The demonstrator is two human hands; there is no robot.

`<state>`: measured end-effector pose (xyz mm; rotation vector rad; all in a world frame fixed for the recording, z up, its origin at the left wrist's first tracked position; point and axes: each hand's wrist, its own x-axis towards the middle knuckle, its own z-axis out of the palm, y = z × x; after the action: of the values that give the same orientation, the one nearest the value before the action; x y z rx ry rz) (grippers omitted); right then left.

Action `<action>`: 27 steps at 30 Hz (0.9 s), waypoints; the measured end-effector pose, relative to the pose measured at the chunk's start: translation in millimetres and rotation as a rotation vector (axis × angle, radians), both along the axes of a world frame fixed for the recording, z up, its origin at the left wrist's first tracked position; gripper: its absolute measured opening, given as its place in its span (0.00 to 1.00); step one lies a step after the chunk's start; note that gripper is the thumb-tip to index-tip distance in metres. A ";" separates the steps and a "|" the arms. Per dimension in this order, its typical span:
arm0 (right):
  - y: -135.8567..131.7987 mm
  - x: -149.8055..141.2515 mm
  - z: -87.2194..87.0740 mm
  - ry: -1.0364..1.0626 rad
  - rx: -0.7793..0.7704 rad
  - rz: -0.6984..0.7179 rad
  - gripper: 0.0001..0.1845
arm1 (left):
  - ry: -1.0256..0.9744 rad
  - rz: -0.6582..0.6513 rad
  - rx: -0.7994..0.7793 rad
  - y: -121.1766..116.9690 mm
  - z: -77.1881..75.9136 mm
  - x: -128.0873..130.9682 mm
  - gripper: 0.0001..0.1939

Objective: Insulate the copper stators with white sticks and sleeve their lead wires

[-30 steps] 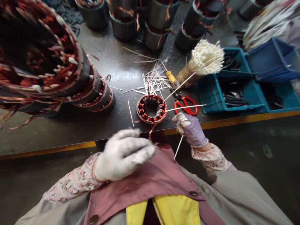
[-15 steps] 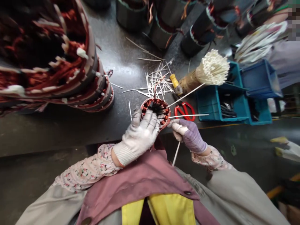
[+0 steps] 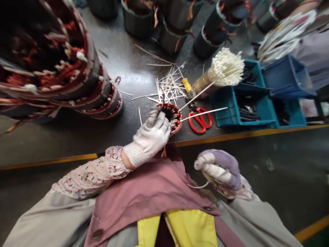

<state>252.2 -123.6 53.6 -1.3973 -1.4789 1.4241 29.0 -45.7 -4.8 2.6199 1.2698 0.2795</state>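
My left hand (image 3: pixel 150 135), in a white knit glove, grips a small copper-wound stator (image 3: pixel 174 118) at the near edge of the dark bench and tilts it up. Two white cable ties (image 3: pixel 205 112) stick out of the stator to the right. My right hand (image 3: pixel 218 168), in a purple and white glove, is closed below the bench edge near my lap, holding a bent white cable tie (image 3: pixel 197 186). Red-handled scissors (image 3: pixel 199 118) lie just right of the stator.
A tall stack of wound stators (image 3: pixel 59 68) fills the left. Loose ties (image 3: pixel 168 87) lie behind the small stator, next to a bundle of white ties (image 3: pixel 223 67). Blue bins (image 3: pixel 246 106) sit at right. Dark stator cores (image 3: pixel 169 34) line the back.
My right hand has pulled back from the stator, down and toward my lap, with a tie in it. My left hand stays on the stator, which it took hold of a second ago.
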 end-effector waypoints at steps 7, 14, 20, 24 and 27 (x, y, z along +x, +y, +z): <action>-11.0 5.7 -56.4 0.277 -0.143 -0.412 0.15 | 0.233 -0.046 -0.117 15.3 13.4 9.1 0.34; -20.7 -1.6 -101.2 0.513 -0.235 -0.441 0.22 | -0.558 0.276 -0.342 31.2 20.1 -16.1 0.26; -30.9 4.2 -130.7 0.485 -0.131 -0.413 0.28 | -1.011 0.425 -0.332 21.4 104.9 3.7 0.22; -21.2 18.4 -124.9 0.542 -0.091 -0.262 0.32 | -0.923 0.095 -0.079 43.2 178.2 76.3 0.22; -17.0 29.9 -114.0 0.672 -0.097 -0.207 0.30 | -0.741 -0.165 -0.023 102.6 207.3 161.8 0.21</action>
<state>282.2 -140.5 -60.4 -0.9428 -0.8216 1.6272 190.8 56.9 202.4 2.2219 0.7825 1.0662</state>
